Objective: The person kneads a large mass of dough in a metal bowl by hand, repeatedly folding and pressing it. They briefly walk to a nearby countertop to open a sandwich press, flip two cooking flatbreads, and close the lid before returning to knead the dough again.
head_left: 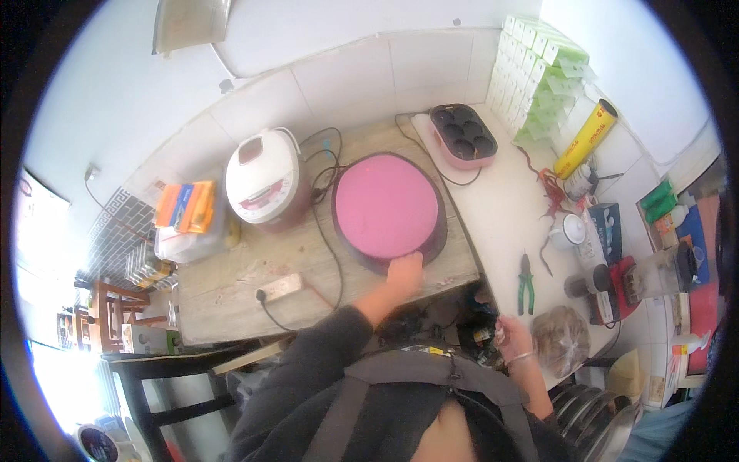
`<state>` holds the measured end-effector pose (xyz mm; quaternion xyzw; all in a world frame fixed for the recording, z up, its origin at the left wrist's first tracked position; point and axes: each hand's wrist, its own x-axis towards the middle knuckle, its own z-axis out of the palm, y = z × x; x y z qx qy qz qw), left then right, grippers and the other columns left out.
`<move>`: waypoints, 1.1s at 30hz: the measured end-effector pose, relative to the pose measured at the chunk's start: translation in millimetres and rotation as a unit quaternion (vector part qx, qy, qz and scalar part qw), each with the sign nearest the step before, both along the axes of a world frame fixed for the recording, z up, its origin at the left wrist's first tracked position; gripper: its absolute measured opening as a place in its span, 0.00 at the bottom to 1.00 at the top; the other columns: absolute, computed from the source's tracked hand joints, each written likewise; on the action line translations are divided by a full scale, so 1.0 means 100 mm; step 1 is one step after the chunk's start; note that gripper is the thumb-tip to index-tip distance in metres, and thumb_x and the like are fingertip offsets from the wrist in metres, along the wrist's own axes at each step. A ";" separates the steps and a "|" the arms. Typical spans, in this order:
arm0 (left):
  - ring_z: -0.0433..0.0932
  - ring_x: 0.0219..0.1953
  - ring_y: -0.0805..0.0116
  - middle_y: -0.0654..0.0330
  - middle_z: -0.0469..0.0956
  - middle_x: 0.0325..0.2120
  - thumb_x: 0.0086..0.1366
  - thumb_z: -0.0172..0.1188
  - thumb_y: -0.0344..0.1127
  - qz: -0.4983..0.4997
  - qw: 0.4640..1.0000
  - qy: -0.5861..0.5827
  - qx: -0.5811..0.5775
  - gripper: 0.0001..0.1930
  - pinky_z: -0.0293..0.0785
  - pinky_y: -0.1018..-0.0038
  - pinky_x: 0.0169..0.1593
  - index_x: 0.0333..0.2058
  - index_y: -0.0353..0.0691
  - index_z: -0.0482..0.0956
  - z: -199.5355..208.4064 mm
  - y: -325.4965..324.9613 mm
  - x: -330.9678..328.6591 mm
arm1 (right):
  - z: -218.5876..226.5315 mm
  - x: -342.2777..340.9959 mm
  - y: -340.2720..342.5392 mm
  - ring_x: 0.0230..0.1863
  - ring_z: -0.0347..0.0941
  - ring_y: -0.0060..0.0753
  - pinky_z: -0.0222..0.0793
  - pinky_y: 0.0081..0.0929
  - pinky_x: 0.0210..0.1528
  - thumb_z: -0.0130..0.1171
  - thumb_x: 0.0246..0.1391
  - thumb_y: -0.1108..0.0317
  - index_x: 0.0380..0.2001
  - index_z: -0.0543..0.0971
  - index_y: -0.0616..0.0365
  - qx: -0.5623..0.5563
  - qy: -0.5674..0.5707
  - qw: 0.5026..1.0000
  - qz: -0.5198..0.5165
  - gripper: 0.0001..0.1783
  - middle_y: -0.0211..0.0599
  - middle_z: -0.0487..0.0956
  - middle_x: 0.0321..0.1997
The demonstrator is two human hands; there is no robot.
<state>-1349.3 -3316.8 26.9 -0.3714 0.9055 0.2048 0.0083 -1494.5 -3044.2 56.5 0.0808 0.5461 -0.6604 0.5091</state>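
Note:
A round electric griddle (387, 206) with a pink lid and a dark rim sits on the wood-topped table. My left hand (406, 276) is closed at the front of its rim, where a handle would be; the fingertips are hidden. Low on the right, my right hand (513, 339) hangs by the white counter's edge with its fingers curled in. Something small and pale shows at those fingers, too small to name. Beside that hand lie a clear plastic bag (561, 341) with brownish contents and green-handled pliers (526, 286).
A white rice cooker (264, 175) and a power strip (280, 289) with cords occupy the wooden table (223, 296). On the white counter (493, 231) are a pink multi-hole pan (463, 135), a white mug (570, 229) and stacked green-white boxes (531, 73). A black stool (165, 385) stands lower left.

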 end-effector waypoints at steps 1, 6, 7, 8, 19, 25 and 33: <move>0.75 0.36 0.51 0.47 0.75 0.30 0.52 0.53 0.36 0.010 1.000 -0.001 0.027 0.11 0.70 0.59 0.41 0.31 0.35 0.72 -0.01 0.12 0.06 | 0.05 -0.03 -0.13 0.16 0.63 0.19 0.57 0.16 0.16 0.53 0.48 0.69 0.21 0.70 0.53 0.000 0.008 1.000 0.008 0.05 0.26 0.69 0.17; 0.74 0.40 0.50 0.46 0.75 0.33 0.51 0.57 0.41 -0.026 0.993 0.016 0.118 0.18 0.69 0.61 0.43 0.37 0.35 0.73 0.60 0.28 0.28 | 0.11 -0.31 -0.45 0.16 0.62 0.19 0.56 0.16 0.17 0.53 0.48 0.69 0.21 0.70 0.53 -0.003 0.034 0.998 0.058 0.05 0.26 0.68 0.18; 0.74 0.40 0.52 0.46 0.75 0.35 0.50 0.58 0.43 -0.022 0.991 0.044 0.128 0.22 0.69 0.63 0.44 0.41 0.35 0.73 0.97 0.17 0.27 | 0.13 -0.38 -0.47 0.17 0.62 0.19 0.56 0.16 0.17 0.54 0.48 0.70 0.21 0.70 0.54 0.005 0.039 0.997 0.065 0.05 0.26 0.68 0.18; 0.74 0.39 0.51 0.47 0.75 0.35 0.52 0.57 0.44 0.005 0.985 0.086 0.150 0.20 0.68 0.61 0.44 0.39 0.36 0.75 1.30 -0.02 0.24 | 0.13 -0.43 -0.48 0.17 0.62 0.19 0.56 0.16 0.18 0.54 0.47 0.70 0.21 0.70 0.54 0.014 0.044 0.996 0.073 0.05 0.26 0.68 0.18; 0.62 0.52 0.46 0.49 0.63 0.51 0.60 0.46 0.47 0.175 0.935 0.107 -0.290 0.25 0.58 0.53 0.54 0.56 0.48 0.59 2.26 -2.93 -0.04 | -0.13 -0.38 -1.30 0.19 0.63 0.16 0.58 0.14 0.21 0.55 0.48 0.69 0.28 0.73 0.58 0.063 0.140 0.961 0.230 0.05 0.26 0.70 0.21; 0.58 0.55 0.42 0.49 0.60 0.55 0.62 0.38 0.55 0.254 0.914 0.028 -0.317 0.29 0.54 0.52 0.57 0.58 0.46 0.56 2.29 -3.12 -0.34 | -0.47 -0.43 -1.72 0.27 0.69 0.22 0.65 0.19 0.30 0.56 0.47 0.68 0.34 0.75 0.62 0.053 0.396 0.867 0.298 0.11 0.30 0.74 0.26; 0.56 0.58 0.47 0.47 0.56 0.57 0.61 0.38 0.57 0.231 0.923 0.037 -0.305 0.32 0.52 0.54 0.58 0.58 0.43 0.55 2.17 -3.41 -0.19 | -0.53 -0.44 -2.86 0.40 0.73 0.46 0.67 0.32 0.44 0.51 0.46 0.61 0.40 0.75 0.60 0.122 0.519 0.748 0.396 0.19 0.51 0.76 0.38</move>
